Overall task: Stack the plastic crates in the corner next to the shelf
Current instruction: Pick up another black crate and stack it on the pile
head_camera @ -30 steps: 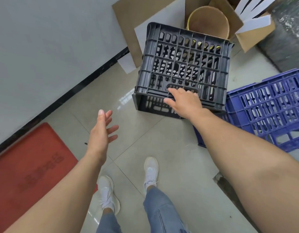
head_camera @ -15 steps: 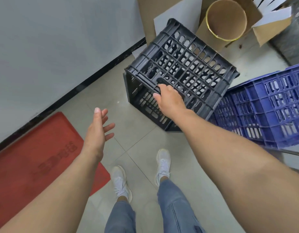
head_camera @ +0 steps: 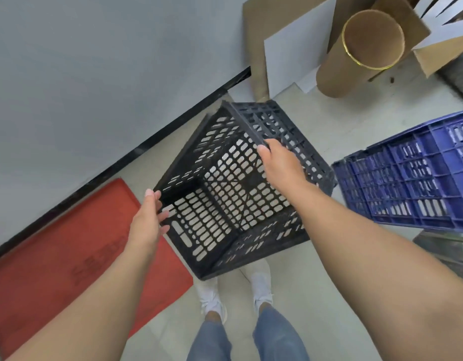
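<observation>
A black plastic crate (head_camera: 225, 204) hangs tilted above the floor, its open side turned toward me so I look into its slotted bottom. My right hand (head_camera: 279, 162) grips its upper right rim. My left hand (head_camera: 149, 214) touches the crate's left rim corner, fingers spread and not closed around it. A blue plastic crate (head_camera: 412, 175) lies on its side on the floor to the right, close to the black crate.
A grey wall with a black skirting (head_camera: 152, 142) runs along the left. A red mat (head_camera: 63, 259) lies by it. Cardboard sheets (head_camera: 285, 53), a cardboard tube (head_camera: 355, 56) and an open box (head_camera: 439, 48) stand at the back. My shoes (head_camera: 212, 295) are beneath the crate.
My right hand has lifted the black crate off the floor and turned its opening toward me. My left hand has moved up to its left rim.
</observation>
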{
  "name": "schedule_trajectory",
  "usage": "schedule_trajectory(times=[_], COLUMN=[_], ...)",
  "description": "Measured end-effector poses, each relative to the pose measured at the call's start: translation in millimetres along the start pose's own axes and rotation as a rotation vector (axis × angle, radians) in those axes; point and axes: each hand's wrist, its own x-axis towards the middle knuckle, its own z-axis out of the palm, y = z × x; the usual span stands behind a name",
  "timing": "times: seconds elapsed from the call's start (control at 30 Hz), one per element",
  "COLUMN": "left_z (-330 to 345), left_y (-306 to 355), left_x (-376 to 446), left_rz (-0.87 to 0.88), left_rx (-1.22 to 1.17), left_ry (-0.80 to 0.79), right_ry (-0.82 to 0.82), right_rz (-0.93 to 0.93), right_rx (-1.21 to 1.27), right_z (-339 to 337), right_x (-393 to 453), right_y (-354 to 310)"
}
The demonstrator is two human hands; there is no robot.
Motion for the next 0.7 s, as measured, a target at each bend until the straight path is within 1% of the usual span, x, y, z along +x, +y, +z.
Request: schedule_trajectory(times=[0.13, 0.23, 0.4, 0.5, 0.6, 0.7], left_z=[1, 7, 18, 23, 26, 24], left_y=[-27, -53, -93, -114, -131, -139], left_x=[36, 61, 105, 136, 164, 181], left_rz=[-0.055, -0.103, -0.240, -0.267, -0.290, -0.298], left_rx=[-0.022, 0.015, 0.204, 0.277, 0.358, 0.429], left_ry=[0.057, 0.054, 0.106, 0.153, 0.248, 0.387], right_ry=[0.056, 0.096, 0.177, 0.177, 0.174, 0.153], right_rz=[0.077, 0.138, 0.217, 0.263, 0.327, 0.424], right_rx=[0.003, 0.008, 0.040, 0.093, 0.216, 0.291], right_z=[11, 14, 21, 38, 62, 93], right_x=[23, 43, 76, 90, 97, 96], right_y=[47, 79, 127, 156, 179, 198])
